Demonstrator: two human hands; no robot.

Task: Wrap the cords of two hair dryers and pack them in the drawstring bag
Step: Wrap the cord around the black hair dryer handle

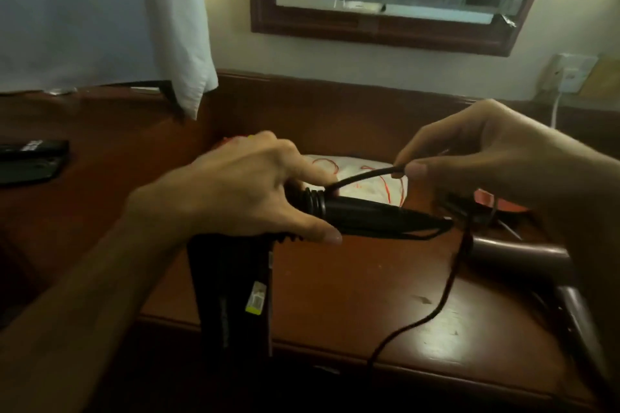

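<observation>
Gripping the black hair dryer (235, 282) at the top of its handle, the left hand (235, 198) had its fingers and thumb curled round the dryer where the ribbed collar and tapered cord sleeve (362, 213) stuck out to the right. The dryer's dark body hung below that hand, over the front edge of the wooden desk (352, 278), with a small yellowish label on its side. The right hand (486, 161) was raised just to the right of the left, the two hands apart, and pinched the black cord (365, 175) between thumb and forefinger. From that pinch the cord ran back left to the collar, where it passed under the left forefinger. More of the cord looped near the sleeve's tip, then trailed down across the desk and off its front edge.

A second hair dryer (523, 258), brownish, lay on the desk at the right, partly hidden by the right forearm. Behind the hands a white drawstring bag (355, 178) with thin red strings rested on the desk near the back wall. Dark flat objects (30, 161) sat at the far left; what they were I could not tell. A pale cloth (134, 10) hung at upper left, and a wall socket (570, 74) showed at right
</observation>
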